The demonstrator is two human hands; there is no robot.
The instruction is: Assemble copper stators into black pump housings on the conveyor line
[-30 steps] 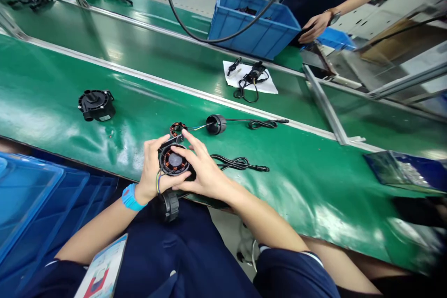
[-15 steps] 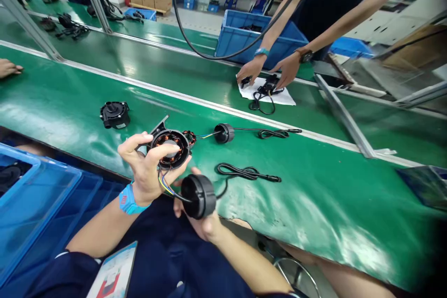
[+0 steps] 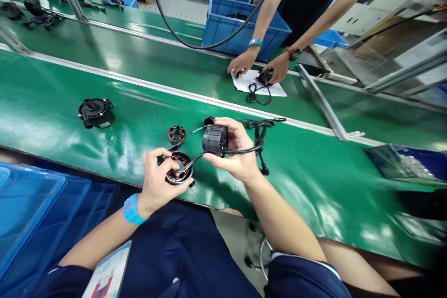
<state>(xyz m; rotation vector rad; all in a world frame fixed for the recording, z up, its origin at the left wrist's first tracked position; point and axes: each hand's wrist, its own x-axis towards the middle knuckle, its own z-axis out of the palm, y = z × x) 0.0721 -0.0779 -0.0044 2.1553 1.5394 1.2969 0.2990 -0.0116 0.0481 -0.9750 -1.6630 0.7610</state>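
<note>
My left hand [image 3: 157,177] grips a round black motor housing [image 3: 188,173] with copper windings inside, its fingers over the opening. In my right hand [image 3: 240,153] is a ribbed black cap [image 3: 213,140], held on its side just above the table. Coloured wires [image 3: 193,162] run from the housing to the cap, and a black cable [image 3: 244,151] leaves the cap's other side. Behind them a loose copper-wound stator [image 3: 176,134] lies on the green table, wired to a second black cap [image 3: 209,120] partly hidden by my right hand.
A black pump [image 3: 97,112] stands at the left on the green table [image 3: 139,107]. A metal rail [image 3: 139,83] crosses behind. Opposite, a co-worker's hands [image 3: 246,60] handle a black part over white paper [image 3: 279,90], near a blue crate [image 3: 226,32]. Blue bins [image 3: 31,214] sit at lower left.
My right hand has lifted the cap up and right, turning it on its side. My left hand has lowered the housing toward the table. The view has shifted right.
</note>
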